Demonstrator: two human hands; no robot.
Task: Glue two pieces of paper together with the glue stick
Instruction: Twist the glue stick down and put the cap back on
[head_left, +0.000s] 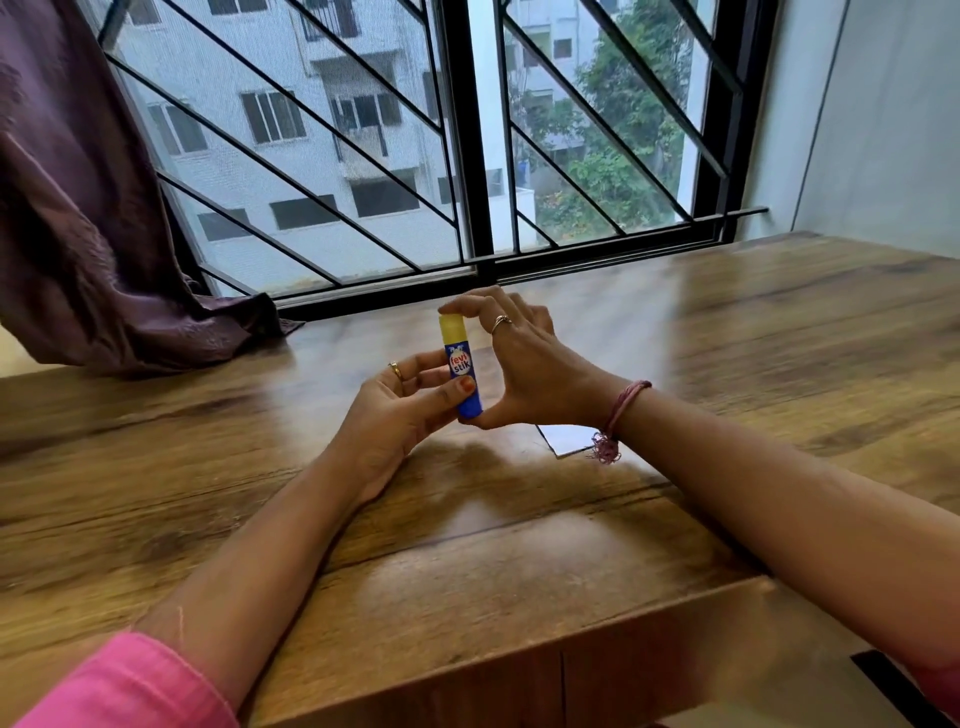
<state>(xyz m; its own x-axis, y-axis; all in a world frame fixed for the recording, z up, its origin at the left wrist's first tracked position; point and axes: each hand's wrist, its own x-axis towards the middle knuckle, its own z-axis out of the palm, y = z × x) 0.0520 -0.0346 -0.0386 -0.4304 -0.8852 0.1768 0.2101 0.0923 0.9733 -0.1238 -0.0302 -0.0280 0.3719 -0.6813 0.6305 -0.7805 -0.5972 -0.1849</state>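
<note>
A blue glue stick (461, 366) with a yellow cap stands upright above the middle of the wooden table (519, 545). My left hand (400, 410) grips its blue body between thumb and fingers. My right hand (524, 364) has its fingertips on the yellow cap and its thumb under the base. A corner of white paper (566, 439) lies flat on the table, showing below my right wrist; the rest of it is hidden by my hand and arm.
A barred window (467, 156) runs along the table's far edge. A purple curtain (88, 234) hangs at the left and drapes onto the tabletop. A grey wall (883, 130) closes the right side.
</note>
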